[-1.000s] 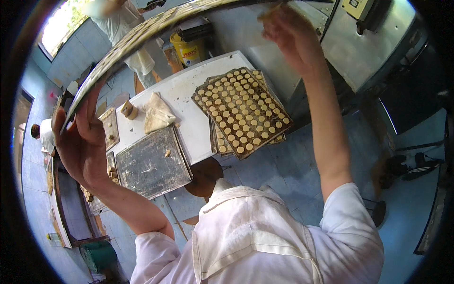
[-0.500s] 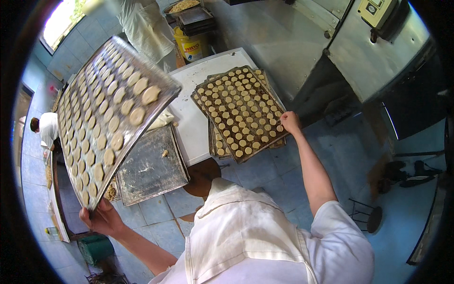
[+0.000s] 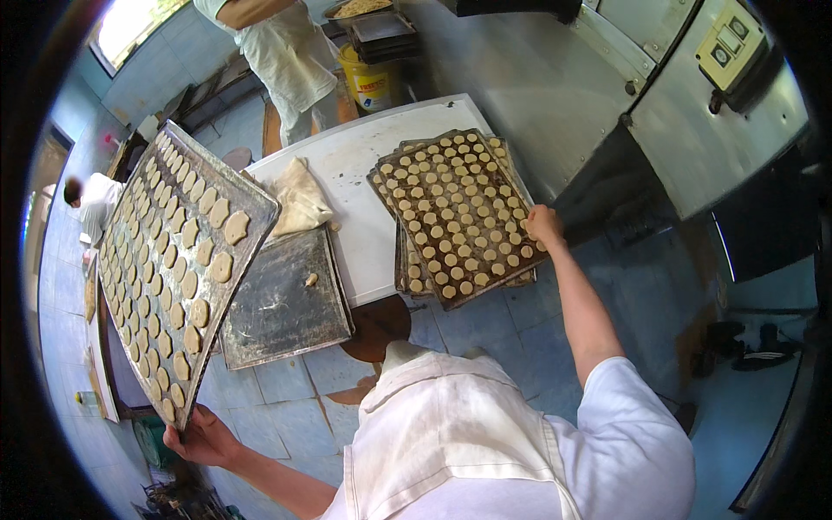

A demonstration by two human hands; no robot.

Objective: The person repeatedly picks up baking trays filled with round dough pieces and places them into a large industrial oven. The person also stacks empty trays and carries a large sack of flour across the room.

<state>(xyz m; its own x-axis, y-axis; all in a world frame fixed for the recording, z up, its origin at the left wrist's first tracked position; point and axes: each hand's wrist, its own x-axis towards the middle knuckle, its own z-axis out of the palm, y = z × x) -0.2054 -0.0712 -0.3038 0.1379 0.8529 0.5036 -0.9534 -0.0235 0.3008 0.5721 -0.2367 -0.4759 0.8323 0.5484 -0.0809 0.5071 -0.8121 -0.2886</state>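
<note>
While the left hand (image 3: 204, 438) grips the near corner of a raised, tilted tray (image 3: 258, 204), that tray hangs above the floor to the left of the worktable; no other support for it is visible. It carries rows of flat dough pieces (image 3: 199, 312) and a dusting of flour. Because one corner grip probably gives little control of tilt, the rim should be held firmly and the tray kept as level as possible, lest pieces slide.

The right hand (image 3: 544, 225) touches the right edge of the top stacked tray (image 3: 498, 280); whether its fingers are closed on the rim cannot be told. Any adjustment there should be gentle, with the layers squared, since they sit askew.

Containers, near to far: the dark tray (image 3: 277, 312) bears one dough scrap (image 3: 311, 279). The top stacked tray, on the white table (image 3: 362, 264), is filled with dough rounds (image 3: 466, 287). Beyond the table, a yellow bucket (image 3: 368, 80) stands with its contents hidden; a shallow pan (image 3: 360, 9) holds pale, crumbly material.
</note>
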